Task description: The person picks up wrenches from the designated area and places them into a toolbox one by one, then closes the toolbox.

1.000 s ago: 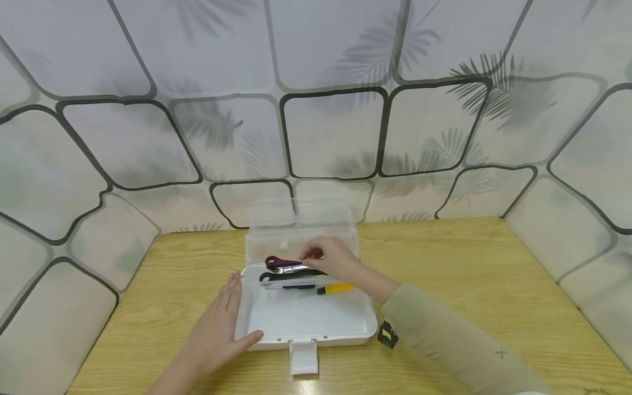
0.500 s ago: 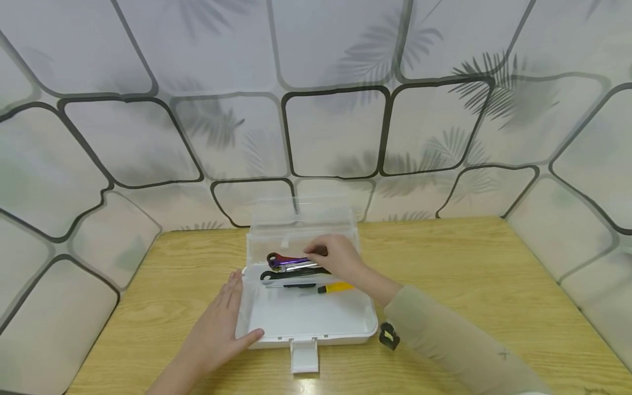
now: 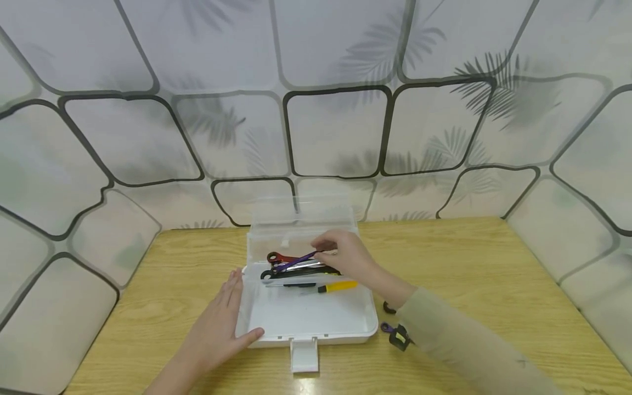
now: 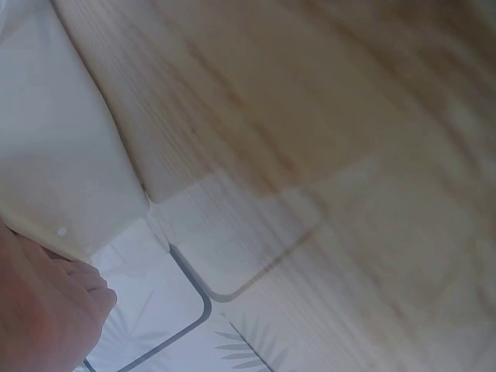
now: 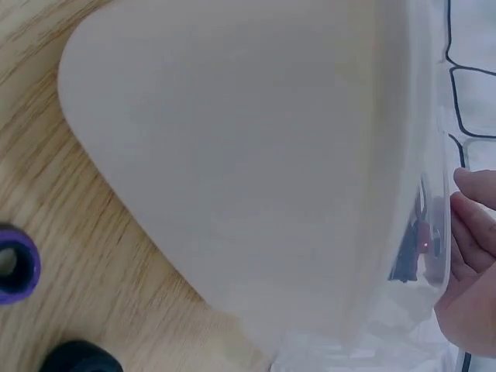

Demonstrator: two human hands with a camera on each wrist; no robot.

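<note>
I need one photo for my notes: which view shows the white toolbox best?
The head view: it shows the open white toolbox, raised clear lid and front latch. The left wrist view catches part of one side; the right wrist view, mostly one outer wall.

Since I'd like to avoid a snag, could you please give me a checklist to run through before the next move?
1. Purple wrench gripped: ok; pinched by the fingers of the right hand.
2. Its lower end free of the silver wrench: cannot tell; they overlap in the head view.
3. White box steadied: ok; the left hand rests at its left edge.
4. Clear lid out of the way: ok; it stands raised at the back.
5. Table beside the box's front right corner free: not ok; a black item and a purple ring end lie there.
</note>
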